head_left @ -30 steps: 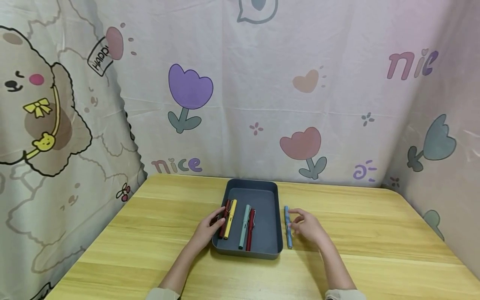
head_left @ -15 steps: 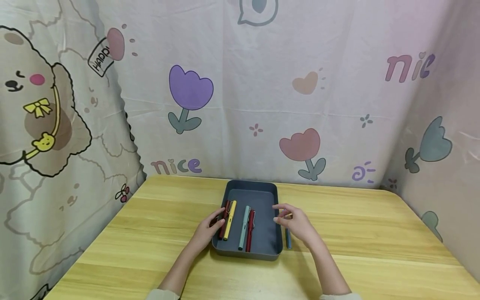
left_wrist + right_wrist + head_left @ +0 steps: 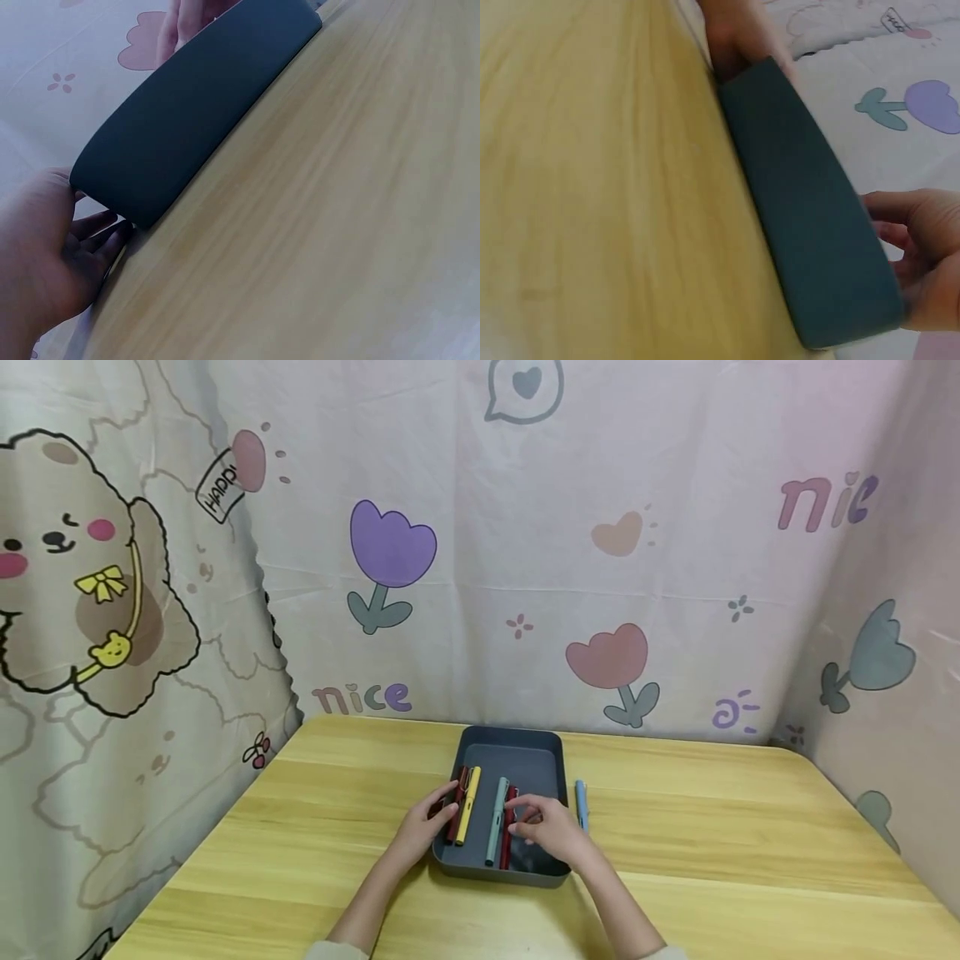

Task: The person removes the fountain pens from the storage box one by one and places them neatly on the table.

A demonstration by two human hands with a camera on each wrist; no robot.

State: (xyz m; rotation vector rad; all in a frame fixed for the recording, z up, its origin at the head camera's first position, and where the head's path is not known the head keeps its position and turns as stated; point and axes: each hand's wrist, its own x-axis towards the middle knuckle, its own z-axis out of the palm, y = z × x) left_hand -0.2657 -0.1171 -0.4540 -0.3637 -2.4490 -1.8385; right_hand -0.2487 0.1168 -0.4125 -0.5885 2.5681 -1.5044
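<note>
You've got a pale, printed fabric curtain (image 3: 487, 510) behind the desk, wrapping both sides. On your left, a big cream cartoon bear (image 3: 105, 602) with yellow bow; straight ahead, a flat purple tulip print (image 3: 393, 547) and a rosy-pink tulip print (image 3: 609, 657); on your right, a grey-teal tulip print (image 3: 883, 647). Your desk (image 3: 750, 827): yellowish wood-grain top, rounded far corner at right. Light soft, pinkish upper right, pale sheen near you.
</note>
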